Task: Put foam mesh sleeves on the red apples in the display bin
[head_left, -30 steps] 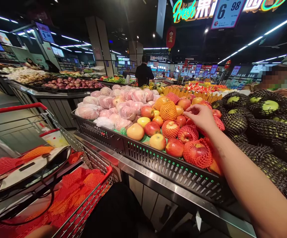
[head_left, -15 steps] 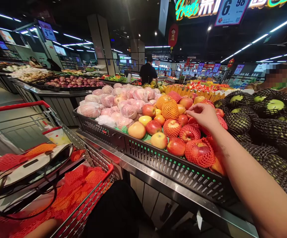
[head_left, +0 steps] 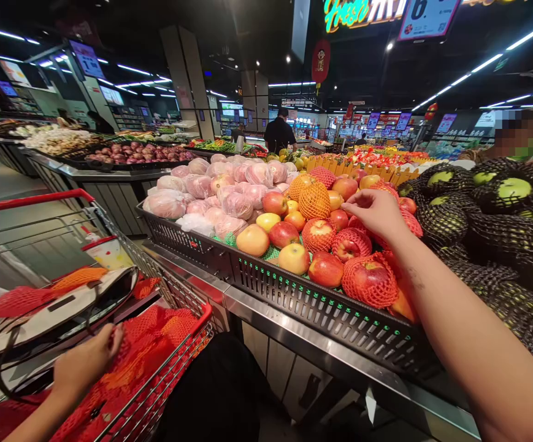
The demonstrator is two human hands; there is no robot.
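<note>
My right hand (head_left: 374, 213) reaches over the apples in a black crate (head_left: 294, 307), its fingertips together beside a bare red apple (head_left: 338, 219). Whether anything is between those fingertips I cannot make out. Around it lie apples in red foam nets (head_left: 351, 244), one in an orange net (head_left: 314, 201) and several bare ones. At lower left, my left hand (head_left: 86, 359) is closed over the shopping cart, with curled fingers by a heap of red and orange foam nets (head_left: 156, 337). What it holds, if anything, is hidden.
Bagged pink fruit (head_left: 238, 190) fills the crate's left part. Green melons in black nets (head_left: 514, 190) are piled to the right. A white bag with dark straps (head_left: 59, 319) and a lidded cup (head_left: 107, 252) sit in the cart. A person in black (head_left: 279, 132) stands farther back.
My left hand has risen into view over the nets in the cart. My right hand stays almost in place by the apples.
</note>
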